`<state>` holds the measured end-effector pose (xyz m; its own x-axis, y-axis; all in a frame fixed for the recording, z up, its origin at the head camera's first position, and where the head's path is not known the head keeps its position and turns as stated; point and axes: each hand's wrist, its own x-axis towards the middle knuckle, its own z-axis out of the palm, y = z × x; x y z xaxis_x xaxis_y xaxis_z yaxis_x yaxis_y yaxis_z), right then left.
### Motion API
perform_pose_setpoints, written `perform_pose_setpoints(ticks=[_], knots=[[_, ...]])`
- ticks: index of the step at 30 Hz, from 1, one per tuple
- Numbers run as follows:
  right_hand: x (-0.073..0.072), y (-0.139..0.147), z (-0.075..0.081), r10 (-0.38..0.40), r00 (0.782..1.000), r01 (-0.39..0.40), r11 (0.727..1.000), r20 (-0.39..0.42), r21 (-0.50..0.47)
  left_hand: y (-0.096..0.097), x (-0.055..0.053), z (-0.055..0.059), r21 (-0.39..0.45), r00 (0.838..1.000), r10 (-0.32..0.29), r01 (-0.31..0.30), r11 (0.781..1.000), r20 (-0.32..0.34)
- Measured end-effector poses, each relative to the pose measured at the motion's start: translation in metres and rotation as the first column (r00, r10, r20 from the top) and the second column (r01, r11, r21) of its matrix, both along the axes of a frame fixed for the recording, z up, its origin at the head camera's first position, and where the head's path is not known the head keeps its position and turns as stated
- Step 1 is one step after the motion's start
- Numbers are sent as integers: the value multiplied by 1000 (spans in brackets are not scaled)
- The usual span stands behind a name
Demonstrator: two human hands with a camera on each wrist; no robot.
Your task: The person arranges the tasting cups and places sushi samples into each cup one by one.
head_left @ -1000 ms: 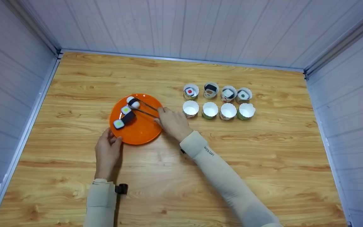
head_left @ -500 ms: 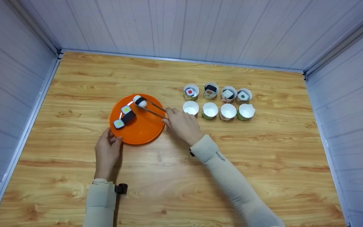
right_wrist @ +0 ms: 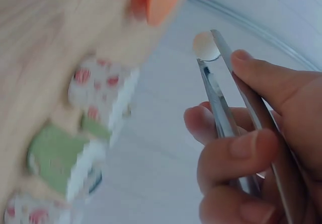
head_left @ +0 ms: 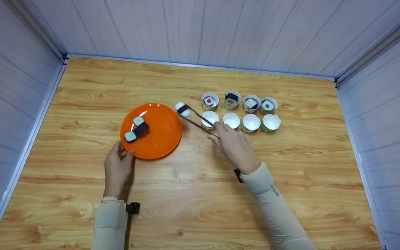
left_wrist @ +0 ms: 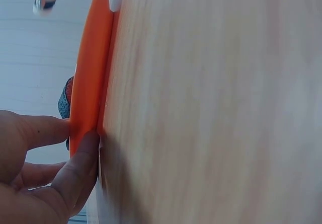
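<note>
My left hand (head_left: 118, 166) pinches the near-left rim of the orange plate (head_left: 158, 146), thumb and fingers on either side of its edge in the left wrist view. Black-wrapped toy sushi rolls with yellow centres (head_left: 138, 121) lie on the plate's left half. My right hand (head_left: 236, 146) grips metal tweezers (right_wrist: 256, 103). Between the tweezer tips is a white toy sushi piece with a black band (head_left: 182, 109), raised just beyond the plate's right rim. The tweezers overlap the front-left paper cup (head_left: 209, 118) in the head view.
Paper cups stand in two rows on the right of the wooden table (head_left: 179, 194). Every back-row cup, such as the leftmost one (head_left: 210, 99), contains a sushi piece. Front-row cups (head_left: 251, 122) show white insides. White panels (head_left: 200, 34) wall the table in.
My right hand has moved right with the tweezers, carrying the white banded sushi piece off the plate toward the cups. The left hand and plate have stayed in place.
</note>
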<state>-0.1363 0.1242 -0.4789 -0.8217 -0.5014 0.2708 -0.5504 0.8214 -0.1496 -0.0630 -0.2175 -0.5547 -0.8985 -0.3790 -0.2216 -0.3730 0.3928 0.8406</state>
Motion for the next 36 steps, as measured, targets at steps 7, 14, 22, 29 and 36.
perform_pose_setpoints(ticks=[7, 14, 22, 29, 36], knots=[[12, 35, 5, -87, 996, 87, 996, 30, 8, 0, 0, 3, 10, 1000, 6, -7, 1000, 30], [14, 58, -8, -148, 988, 147, 989, 43, 11, 0, 0, 4, 7, 999, 9, -9, 1000, 31], [13, 63, -20, -165, 984, 160, 985, 72, 67, 1, 1, 4, -4, 1000, 8, -8, 1000, 24], [11, 64, -25, -167, 983, 161, 984, 80, 74, 1, 2, 1, 6, 1000, 2, -2, 1000, -4], [10, 63, -22, -170, 982, 168, 985, 81, 41, 1, 0, 1, 3, 1000, 1, -1, 1000, -4]])
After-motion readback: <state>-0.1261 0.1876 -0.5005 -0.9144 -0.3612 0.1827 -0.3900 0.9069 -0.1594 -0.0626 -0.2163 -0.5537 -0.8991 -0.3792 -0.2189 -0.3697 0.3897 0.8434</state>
